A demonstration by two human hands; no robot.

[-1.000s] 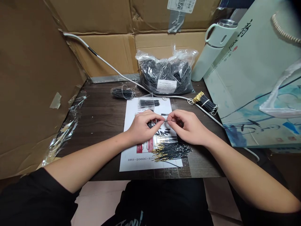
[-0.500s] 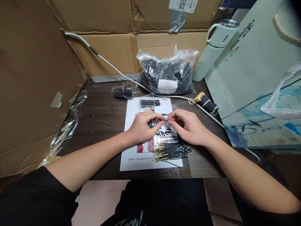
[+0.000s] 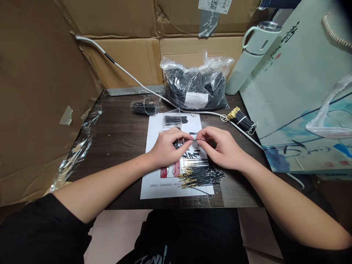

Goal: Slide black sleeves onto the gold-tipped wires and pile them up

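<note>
Over the printed sheet (image 3: 154, 146), my left hand (image 3: 172, 147) and my right hand (image 3: 221, 148) meet fingertip to fingertip. Each is closed in a pinch on a thin black wire (image 3: 194, 139); its ends are mostly hidden by the fingers. Short black tube pieces (image 3: 192, 154) lie scattered on the paper, partly behind my left fingers. Closer to me, a loose pile of black wires (image 3: 202, 175) with gold-coloured terminals points its gold ends to the left.
Behind my hands lie a black bundle in clear plastic (image 3: 176, 119) and another bundle (image 3: 145, 108). A bag of black parts (image 3: 196, 86) stands at the back. Right are a banded wire bundle (image 3: 242, 119), a bottle (image 3: 247, 58) and a paper bag (image 3: 297, 91). A white cable (image 3: 132, 77) crosses the table.
</note>
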